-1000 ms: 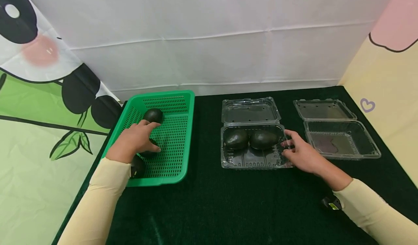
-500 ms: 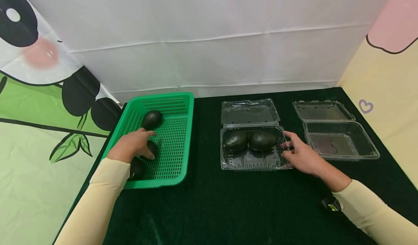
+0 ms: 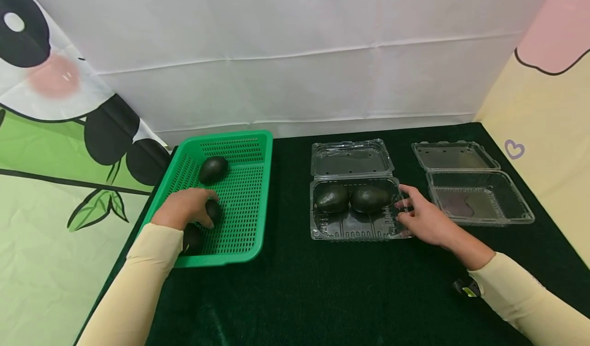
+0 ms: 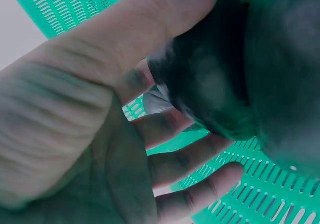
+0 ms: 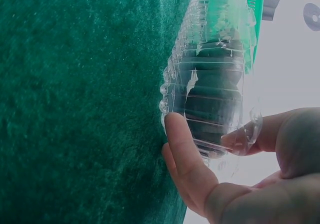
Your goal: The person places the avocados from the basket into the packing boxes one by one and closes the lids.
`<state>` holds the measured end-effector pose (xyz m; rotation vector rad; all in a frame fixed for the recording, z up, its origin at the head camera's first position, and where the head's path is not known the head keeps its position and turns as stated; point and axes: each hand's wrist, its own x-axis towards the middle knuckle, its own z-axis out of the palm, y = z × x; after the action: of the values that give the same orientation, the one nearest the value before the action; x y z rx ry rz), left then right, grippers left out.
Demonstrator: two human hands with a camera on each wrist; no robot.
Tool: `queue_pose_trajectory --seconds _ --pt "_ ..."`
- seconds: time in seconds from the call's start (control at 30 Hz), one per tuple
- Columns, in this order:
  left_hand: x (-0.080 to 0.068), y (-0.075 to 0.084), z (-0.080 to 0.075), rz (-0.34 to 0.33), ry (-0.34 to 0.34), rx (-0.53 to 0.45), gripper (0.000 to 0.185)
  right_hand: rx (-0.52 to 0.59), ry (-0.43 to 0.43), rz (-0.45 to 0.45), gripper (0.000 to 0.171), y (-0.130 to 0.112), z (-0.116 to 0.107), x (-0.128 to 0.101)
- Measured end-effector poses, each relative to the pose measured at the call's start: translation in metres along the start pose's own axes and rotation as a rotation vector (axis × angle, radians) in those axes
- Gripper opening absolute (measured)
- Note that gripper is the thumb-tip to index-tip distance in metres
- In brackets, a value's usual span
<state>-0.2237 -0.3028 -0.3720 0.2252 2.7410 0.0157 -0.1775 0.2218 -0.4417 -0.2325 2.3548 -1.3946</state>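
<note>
We see the left hand [image 3: 184,210] down in the green basket [image 3: 244,223] at the left of the dark green table [image 3: 322,295], its fingers [image 4: 165,129] and thumb curling round a dark avocado [image 3: 214,210] that lies on the basket floor; the left wrist view shows the fruit [image 4: 210,89] pressed against the fingertips with the perforated green wall [image 4: 65,9] behind, so we take this as a grip on it, though the avocado rests on the basket bottom. A second avocado [image 3: 213,169] lies farther back in the basket, apart from the hand, and a third avocado [image 3: 192,238] sits near the front corner, partly hidden by the cream sleeve [image 3: 138,284]. The right hand [image 3: 426,218] is at the right edge of the open clear plastic box [image 3: 355,228] in the middle of the table, its fingers only lightly bent; in the right wrist view the thumb [image 5: 182,144] and a finger [image 5: 260,134] pinch the clear wall [image 5: 210,74] of this box. Inside it two avocados [image 3: 352,198] lie side by side, touching, toward the hinged lid [image 3: 352,157], which lies flat behind. Another clear box [image 3: 479,202] stands open to the right, near the hand but apart from it
</note>
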Motion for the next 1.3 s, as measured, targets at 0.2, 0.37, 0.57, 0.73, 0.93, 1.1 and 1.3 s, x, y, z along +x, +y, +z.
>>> queue_pose_trajectory --seconds 0.2,0.37,0.57,0.73,0.93,1.1,1.3 --pt "0.002 -0.004 0.001 0.012 0.009 0.018 0.068 -0.001 -0.001 -0.006 0.085 -0.001 0.0 -0.001" --pt "-0.002 -0.002 -0.002 0.035 0.051 0.023 0.067 0.002 -0.004 -0.009 0.085 -0.001 0.0 0.0" --pt "-0.01 0.001 -0.01 0.05 0.12 0.031 0.067 0.008 -0.007 -0.013 0.084 -0.001 -0.001 -0.001" --pt "-0.016 0.005 -0.016 0.059 0.177 0.028 0.067 0.006 -0.007 -0.016 0.085 0.0 -0.001 -0.001" --pt "-0.025 0.018 -0.026 0.083 0.244 0.027 0.068 0.005 -0.005 -0.015 0.085 0.001 -0.001 -0.001" --pt "-0.03 0.033 -0.036 0.096 0.283 0.054 0.069 -0.004 -0.002 -0.01 0.084 0.001 -0.001 -0.001" --pt "-0.038 0.057 -0.045 0.104 0.349 0.103 0.069 -0.001 0.001 -0.011 0.083 0.001 0.0 -0.001"
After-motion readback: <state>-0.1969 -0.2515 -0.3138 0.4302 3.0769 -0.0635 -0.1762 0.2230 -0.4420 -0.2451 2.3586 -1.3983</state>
